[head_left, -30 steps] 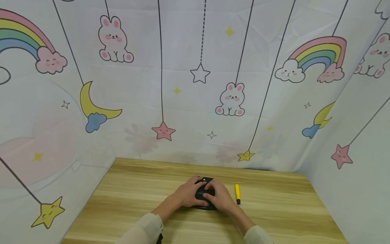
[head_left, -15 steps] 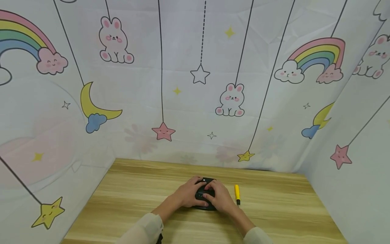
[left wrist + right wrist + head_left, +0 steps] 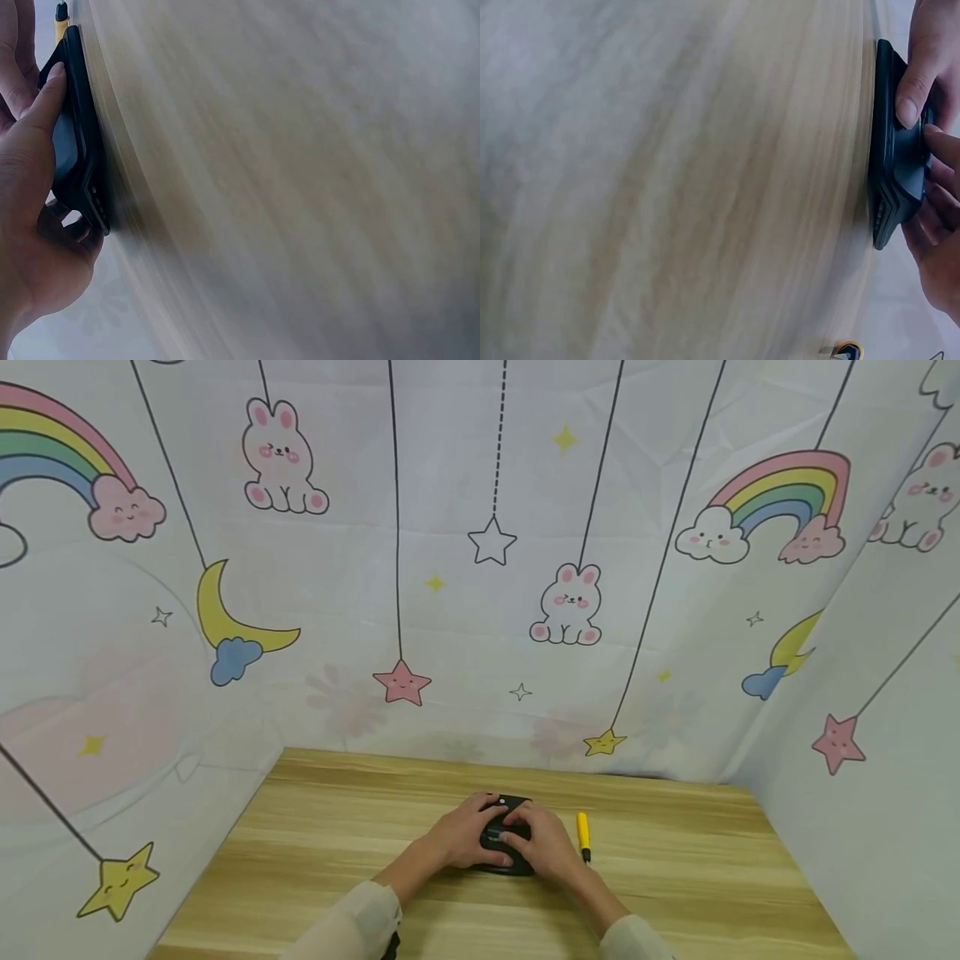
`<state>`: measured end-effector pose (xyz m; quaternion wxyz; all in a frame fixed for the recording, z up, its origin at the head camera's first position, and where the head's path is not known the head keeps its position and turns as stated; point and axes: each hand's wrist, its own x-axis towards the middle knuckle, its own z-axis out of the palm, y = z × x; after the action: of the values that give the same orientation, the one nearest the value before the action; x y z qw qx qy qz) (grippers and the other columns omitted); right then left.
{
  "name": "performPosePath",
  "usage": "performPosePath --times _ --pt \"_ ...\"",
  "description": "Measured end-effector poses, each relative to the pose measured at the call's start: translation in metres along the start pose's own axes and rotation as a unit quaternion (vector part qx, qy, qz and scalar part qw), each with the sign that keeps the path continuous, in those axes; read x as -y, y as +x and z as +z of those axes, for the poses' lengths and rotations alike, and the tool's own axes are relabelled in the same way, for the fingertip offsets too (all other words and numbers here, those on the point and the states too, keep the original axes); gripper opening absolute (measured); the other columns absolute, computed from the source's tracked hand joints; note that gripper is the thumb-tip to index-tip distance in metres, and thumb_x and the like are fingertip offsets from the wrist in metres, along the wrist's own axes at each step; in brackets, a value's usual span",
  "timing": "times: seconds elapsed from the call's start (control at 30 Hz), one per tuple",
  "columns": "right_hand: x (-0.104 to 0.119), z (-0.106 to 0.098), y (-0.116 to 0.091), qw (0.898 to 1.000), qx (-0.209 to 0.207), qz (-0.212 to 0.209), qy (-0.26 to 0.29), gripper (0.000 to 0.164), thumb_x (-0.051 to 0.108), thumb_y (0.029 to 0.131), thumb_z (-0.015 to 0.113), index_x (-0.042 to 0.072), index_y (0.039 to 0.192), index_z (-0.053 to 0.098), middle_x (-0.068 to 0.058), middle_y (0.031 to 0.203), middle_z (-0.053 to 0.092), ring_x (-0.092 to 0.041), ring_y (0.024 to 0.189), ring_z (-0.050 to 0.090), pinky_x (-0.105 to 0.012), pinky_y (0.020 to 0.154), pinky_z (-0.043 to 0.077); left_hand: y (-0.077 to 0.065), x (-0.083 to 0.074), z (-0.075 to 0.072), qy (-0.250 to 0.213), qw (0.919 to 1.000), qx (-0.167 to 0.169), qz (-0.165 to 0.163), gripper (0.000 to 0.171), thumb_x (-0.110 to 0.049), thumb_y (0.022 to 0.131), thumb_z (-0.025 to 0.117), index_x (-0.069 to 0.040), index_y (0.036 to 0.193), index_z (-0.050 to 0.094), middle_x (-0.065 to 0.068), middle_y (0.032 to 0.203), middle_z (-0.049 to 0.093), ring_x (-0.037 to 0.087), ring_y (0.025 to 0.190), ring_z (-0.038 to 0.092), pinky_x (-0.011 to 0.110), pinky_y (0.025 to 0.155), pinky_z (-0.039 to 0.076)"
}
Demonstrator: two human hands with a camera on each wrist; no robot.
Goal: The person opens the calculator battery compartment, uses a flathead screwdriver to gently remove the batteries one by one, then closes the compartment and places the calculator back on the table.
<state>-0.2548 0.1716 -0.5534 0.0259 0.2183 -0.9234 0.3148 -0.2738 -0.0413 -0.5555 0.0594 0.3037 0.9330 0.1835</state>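
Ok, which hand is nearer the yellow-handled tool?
Right. The right hand is beside the yellow-handled tool; the left hand is farther, on the left side of the black device.

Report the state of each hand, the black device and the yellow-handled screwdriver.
Black device: lying on the table, held.
Screwdriver: unheld, lying on the table.
Left hand: gripping the device's left side, thumb on top.
Right hand: fingers curled, gripping the device.
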Motion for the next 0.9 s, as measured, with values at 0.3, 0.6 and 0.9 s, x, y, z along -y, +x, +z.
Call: performPosePath --times 0.3,0.6,0.9 --pt "0.002 0.003 0.002 0.998 -0.009 -0.043 -0.040 0.017 0.031 0.100 0.077 0.017 0.111 0.077 0.006 0.112 0.069 -0.018 0.110 0.065 -0.047 0.098 0.056 -0.001 0.003 -0.003 0.011 0.9999 -0.005 0.004 0.093 -0.072 0.089 0.073 -0.018 0.161 0.049 0.009 0.168 0.037 0.030 0.153 0.038 0.051 0.113 0.047" --pt "0.003 -0.001 0.003 0.996 0.004 -0.064 -0.054 0.017 0.030 0.101 0.076 0.017 0.110 0.075 0.003 0.112 0.068 -0.019 0.107 0.065 -0.047 0.096 0.057 -0.002 0.003 -0.002 0.002 0.9999 -0.009 0.005 0.092 -0.071 0.089 0.074 -0.018 0.160 0.050 0.009 0.167 0.038 0.030 0.151 0.041 0.052 0.111 0.048" --pt "0.005 -0.010 0.001 0.996 0.001 -0.073 -0.052 0.016 0.029 0.101 0.076 0.016 0.110 0.075 0.002 0.112 0.068 -0.019 0.105 0.068 -0.046 0.094 0.058 0.000 0.003 0.001 -0.001 0.9998 -0.016 0.007 0.093 -0.071 0.088 0.075 -0.018 0.160 0.050 0.009 0.167 0.038 0.029 0.151 0.042 0.050 0.113 0.047"
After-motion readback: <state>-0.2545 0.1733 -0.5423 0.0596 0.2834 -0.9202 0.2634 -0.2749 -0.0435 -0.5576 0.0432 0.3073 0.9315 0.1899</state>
